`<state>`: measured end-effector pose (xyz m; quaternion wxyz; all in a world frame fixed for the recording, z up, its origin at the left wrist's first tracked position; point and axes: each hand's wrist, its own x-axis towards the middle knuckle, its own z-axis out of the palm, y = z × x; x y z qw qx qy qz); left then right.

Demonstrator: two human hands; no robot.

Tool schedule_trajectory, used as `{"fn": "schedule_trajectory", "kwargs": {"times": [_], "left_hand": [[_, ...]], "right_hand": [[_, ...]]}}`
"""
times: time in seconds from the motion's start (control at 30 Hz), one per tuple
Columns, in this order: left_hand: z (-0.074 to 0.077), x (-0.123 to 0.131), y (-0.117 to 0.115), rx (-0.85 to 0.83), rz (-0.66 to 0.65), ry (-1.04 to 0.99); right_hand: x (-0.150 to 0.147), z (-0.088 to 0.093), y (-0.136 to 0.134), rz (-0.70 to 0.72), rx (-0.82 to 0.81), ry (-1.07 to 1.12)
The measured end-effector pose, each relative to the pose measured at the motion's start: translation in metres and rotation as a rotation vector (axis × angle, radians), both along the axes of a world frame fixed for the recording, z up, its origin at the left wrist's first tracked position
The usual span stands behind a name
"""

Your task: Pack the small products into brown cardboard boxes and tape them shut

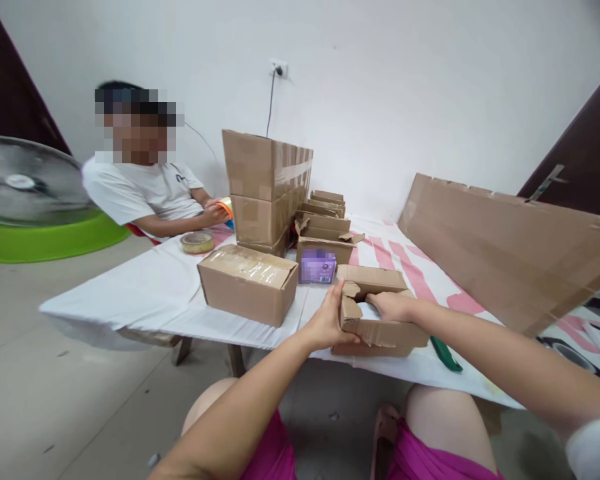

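Here, small brown carton [380, 313], flaps open

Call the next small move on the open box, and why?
Probably fold the raised flap down: the left hand holds the open cardboard box by its side, the right hand reaches inside, and the flaps stand up, unsealed.
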<state>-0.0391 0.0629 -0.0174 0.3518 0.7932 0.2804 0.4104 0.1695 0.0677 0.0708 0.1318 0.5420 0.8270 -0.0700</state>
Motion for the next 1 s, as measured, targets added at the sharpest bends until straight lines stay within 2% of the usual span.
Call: {"fn": "schedule_trajectory", "kwargs": {"times": [0.1,0.23,0.43,0.5,0.6,0.7,0.8,0.9,1.0], "left_hand": [[0.005,-0.003,-0.002,0.016,0.008,-0.016],[0.009,-0.008,0.001,0.018,0.05,-0.08],[0.009,-0.02,0.019,-0.005,0.091,-0.082],[0.009,-0.025,0.027,-0.02,0.097,-0.113],[0.007,-0.03,0.035,-0.061,0.105,-0.15],[0.002,-0.032,0.039,0.0,0.187,-0.11],[-0.006,-0.03,0.039,0.108,0.331,-0.053],[-0.01,-0.022,0.036,0.31,0.488,-0.014],[-0.008,-0.01,0.023,0.647,0.664,0.008]], "right_hand": [[-0.005,0.017,-0.01,0.08,0.072,0.028],[-0.011,0.041,-0.012,0.104,0.179,0.049],[-0.011,0.084,-0.016,0.139,0.416,0.229],[-0.003,0.095,-0.02,0.1,0.509,0.305],[0.019,0.1,-0.026,-0.082,0.666,0.463],[0.045,0.09,-0.036,-0.276,0.743,0.629],[0.067,0.065,-0.056,-0.325,0.713,0.659],[0.079,0.022,-0.078,-0.273,0.592,0.643],[0.083,-0.033,-0.091,-0.258,0.479,0.659]]}}
